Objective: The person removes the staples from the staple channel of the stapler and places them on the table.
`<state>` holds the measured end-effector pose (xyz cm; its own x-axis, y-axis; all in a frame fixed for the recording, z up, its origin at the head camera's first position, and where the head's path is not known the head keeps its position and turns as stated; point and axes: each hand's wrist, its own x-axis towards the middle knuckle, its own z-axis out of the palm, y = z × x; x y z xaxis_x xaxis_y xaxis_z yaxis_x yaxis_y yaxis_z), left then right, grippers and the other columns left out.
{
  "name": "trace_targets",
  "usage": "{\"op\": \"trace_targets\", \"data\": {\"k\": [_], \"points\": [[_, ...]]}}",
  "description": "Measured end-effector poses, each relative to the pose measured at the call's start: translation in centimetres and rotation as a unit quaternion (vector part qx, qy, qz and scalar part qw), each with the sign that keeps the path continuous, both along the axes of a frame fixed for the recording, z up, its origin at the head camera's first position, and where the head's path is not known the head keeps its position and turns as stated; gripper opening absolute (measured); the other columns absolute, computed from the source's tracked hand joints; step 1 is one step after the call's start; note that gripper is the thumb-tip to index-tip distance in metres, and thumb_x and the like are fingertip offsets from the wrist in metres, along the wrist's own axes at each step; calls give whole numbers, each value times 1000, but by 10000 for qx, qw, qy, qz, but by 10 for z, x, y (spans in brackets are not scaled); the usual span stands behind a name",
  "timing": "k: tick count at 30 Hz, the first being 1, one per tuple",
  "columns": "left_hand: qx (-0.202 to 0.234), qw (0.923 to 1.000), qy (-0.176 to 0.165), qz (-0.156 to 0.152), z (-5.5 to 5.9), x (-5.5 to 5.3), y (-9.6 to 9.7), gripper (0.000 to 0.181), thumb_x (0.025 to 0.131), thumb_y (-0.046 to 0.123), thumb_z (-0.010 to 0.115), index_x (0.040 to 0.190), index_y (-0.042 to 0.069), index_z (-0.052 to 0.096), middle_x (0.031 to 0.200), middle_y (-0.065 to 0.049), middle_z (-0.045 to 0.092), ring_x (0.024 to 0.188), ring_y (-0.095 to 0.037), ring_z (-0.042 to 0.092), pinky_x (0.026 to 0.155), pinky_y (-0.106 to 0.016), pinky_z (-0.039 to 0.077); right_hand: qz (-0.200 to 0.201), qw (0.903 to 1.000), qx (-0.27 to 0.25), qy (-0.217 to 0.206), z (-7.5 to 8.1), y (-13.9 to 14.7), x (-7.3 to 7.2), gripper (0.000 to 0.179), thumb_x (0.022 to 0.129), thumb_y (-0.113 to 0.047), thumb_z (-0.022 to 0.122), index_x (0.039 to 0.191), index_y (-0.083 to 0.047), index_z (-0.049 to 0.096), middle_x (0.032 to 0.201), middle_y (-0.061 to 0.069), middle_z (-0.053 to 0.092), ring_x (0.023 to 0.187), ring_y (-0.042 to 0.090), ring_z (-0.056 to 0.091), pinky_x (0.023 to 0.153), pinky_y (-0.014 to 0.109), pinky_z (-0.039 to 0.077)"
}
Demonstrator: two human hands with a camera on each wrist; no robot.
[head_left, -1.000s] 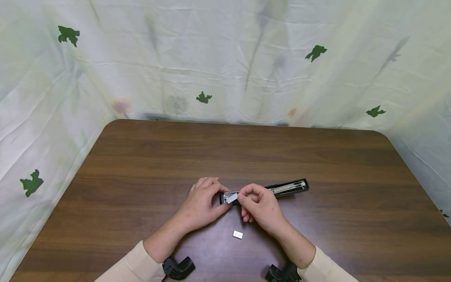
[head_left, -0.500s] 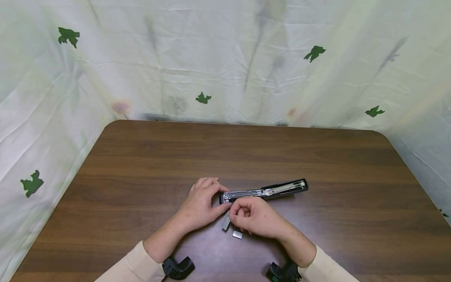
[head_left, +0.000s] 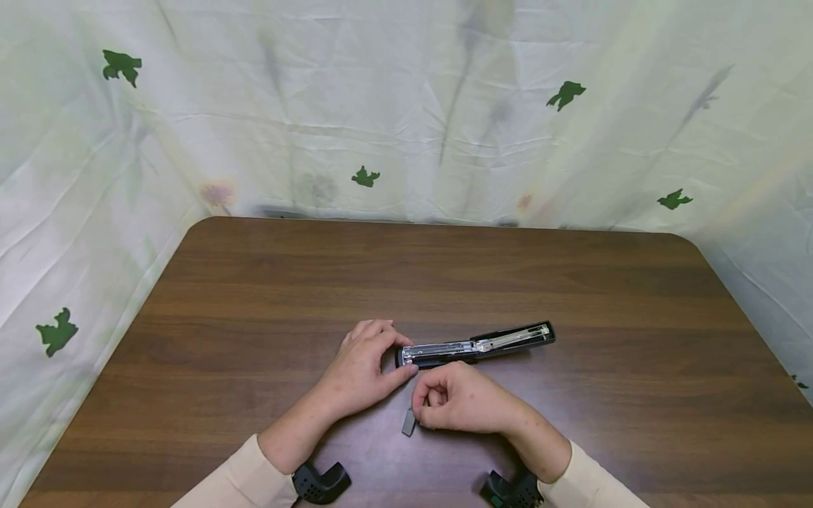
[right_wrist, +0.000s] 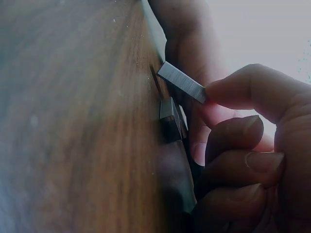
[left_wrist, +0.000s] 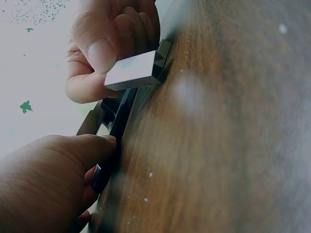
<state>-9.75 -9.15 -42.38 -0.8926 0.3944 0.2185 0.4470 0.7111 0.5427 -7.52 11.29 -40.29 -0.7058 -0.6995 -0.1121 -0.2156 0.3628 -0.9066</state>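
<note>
An opened-out black stapler (head_left: pixel 514 340) lies on the table, its metal magazine facing up. My left hand (head_left: pixel 360 365) holds the stapler's left end between thumb and fingers. Just in front of the stapler, my right hand (head_left: pixel 466 398) pinches a strip of staples (head_left: pixel 408 423) between thumb and index finger, the other fingers curled in. The right wrist view shows the strip tilted, its free end pointing away from the fingertips. A shorter block of staples (right_wrist: pixel 169 114) sits on the table close to the strip; in the head view the right hand hides it.
The brown wooden table (head_left: pixel 286 282) runs back to a pale patterned curtain (head_left: pixel 406 106) with green leaf shapes. Black wrist devices (head_left: pixel 322 484) sit below both hands near the table's front.
My right hand has drawn the staple strip from over the stapler's left end toward the front, covering the short staple block in the head view. My left hand stays on the stapler.
</note>
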Motion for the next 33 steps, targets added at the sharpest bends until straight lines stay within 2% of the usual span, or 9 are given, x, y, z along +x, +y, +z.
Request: {"op": "trace_targets", "data": {"k": [5,13,33], "points": [[-7,10000,10,-8,0,0,0,26,79,44,68,101,31,63,108,11,54,121,-13,38,98,-43,30,55,10000,2,4,-5,1,-2,17,77,-7,68,74,-24,64,48,-9,43,42,2,36,42,19,27],[26,10000,48,-15,-1,0,-1,26,79,44,68,101,30,62,108,11,55,121,-13,38,98,-44,30,-57,9997,135,178,-6,0,-3,20,76,-6,65,73,-25,63,47,-10,44,41,1,37,41,19,27],[10,10000,36,-19,-1,-1,0,26,79,43,69,100,29,63,107,11,55,121,-14,39,98,-43,29,-207,9975,426,528,-6,-1,-3,16,79,-14,67,76,-28,63,47,-14,42,43,-1,37,45,19,31]]}}
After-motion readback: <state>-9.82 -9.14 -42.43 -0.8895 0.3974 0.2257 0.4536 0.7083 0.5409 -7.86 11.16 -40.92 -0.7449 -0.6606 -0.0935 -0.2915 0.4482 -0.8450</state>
